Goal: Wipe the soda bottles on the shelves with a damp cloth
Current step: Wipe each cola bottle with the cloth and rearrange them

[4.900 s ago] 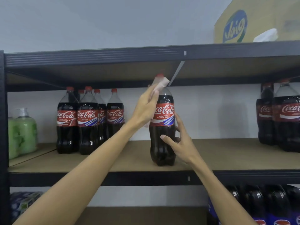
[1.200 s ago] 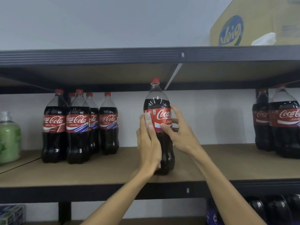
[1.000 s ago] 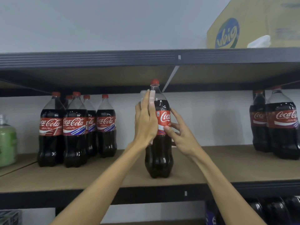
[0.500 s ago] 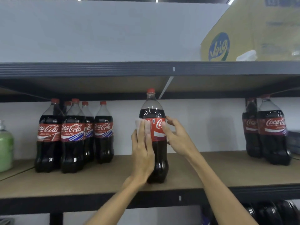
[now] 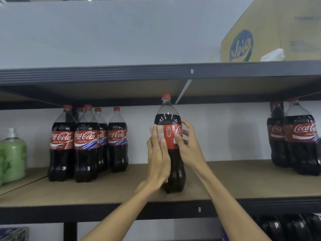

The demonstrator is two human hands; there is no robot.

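A large cola bottle (image 5: 176, 171) with a red cap and red label stands alone at the front middle of the brown shelf board (image 5: 107, 188). My left hand (image 5: 159, 159) lies flat on its left side with straight fingers, pressing a pale cloth (image 5: 156, 130) against the label; only the cloth's top edge shows above my fingertips. My right hand (image 5: 190, 146) grips the bottle from the right at label height, thumb on the front and fingers round the back.
Several more cola bottles (image 5: 86, 143) stand grouped at the left, with a green pump bottle (image 5: 12, 153) beside them. Two cola bottles (image 5: 302, 141) stand at the far right. A cardboard box (image 5: 271, 30) sits on the upper shelf (image 5: 121, 73). Dark bottles (image 5: 286, 226) fill the shelf below.
My left hand slid the cloth up towards the bottle's neck and back down to the label. The bottle has turned so the label's printed side faces me. My right hand kept its grip.
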